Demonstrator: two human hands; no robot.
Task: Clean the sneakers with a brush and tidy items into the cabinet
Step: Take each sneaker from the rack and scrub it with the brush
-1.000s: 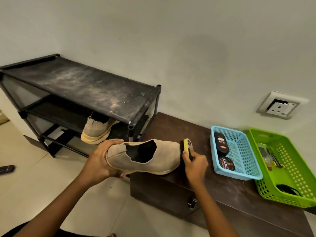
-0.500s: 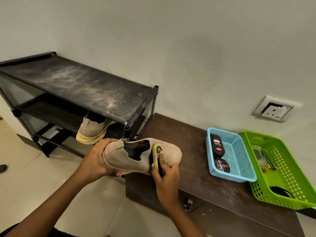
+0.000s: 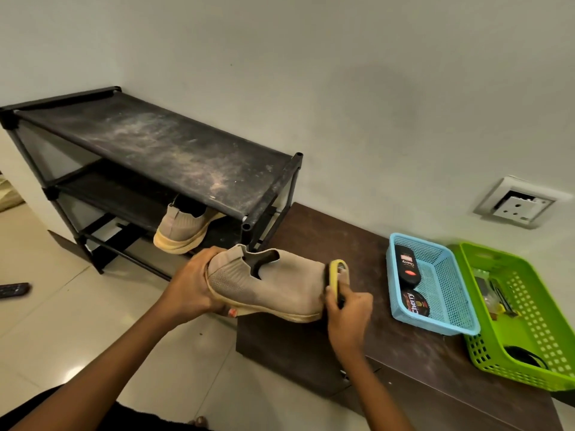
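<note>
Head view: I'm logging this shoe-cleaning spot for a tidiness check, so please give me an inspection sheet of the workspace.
Surface: dark cabinet top, dusty and scuffed.
Job's things: beige sneaker held over the cabinet's edge; yellow brush at its toe; second sneaker on the shoe rack's lower shelf.
Clutter: blue basket holding a polish tin and a black bottle; green basket with small items, unidentifiable.
Hands: left hand grips the sneaker's heel; right hand grips the brush.
Cables: nothing seen.
Surroundings: dusty-topped rack, wall socket, remote on the floor.
</note>
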